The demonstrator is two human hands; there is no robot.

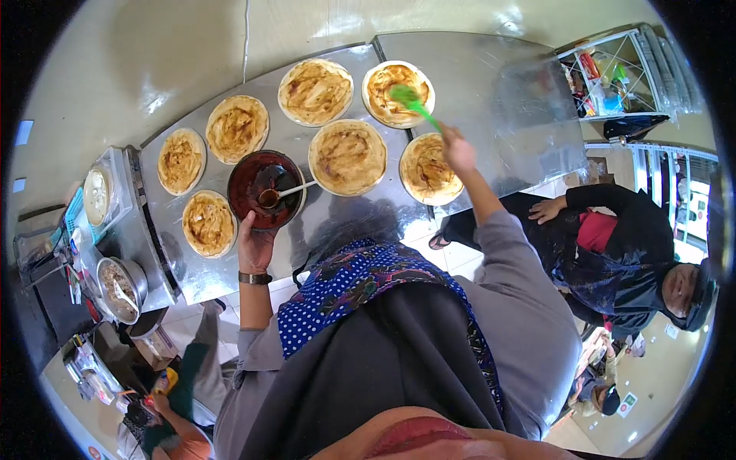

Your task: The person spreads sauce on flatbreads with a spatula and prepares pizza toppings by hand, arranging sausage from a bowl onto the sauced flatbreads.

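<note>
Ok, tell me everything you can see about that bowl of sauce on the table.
The bowl is round and dark, its inside smeared with red-brown sauce that pools darker at the bottom. A metal spoon lies in it, handle leaning over the right rim. It appears to rest on the steel table among sauced flatbreads, and the left hand grips its near edge.

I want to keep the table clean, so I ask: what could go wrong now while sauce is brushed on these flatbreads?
1. The right hand stretches the brush to a far flatbread; sauce may drip on the table.
2. The left hand grips the bowl by one side only, and its spoon leans out; a knock might tip it.
</note>
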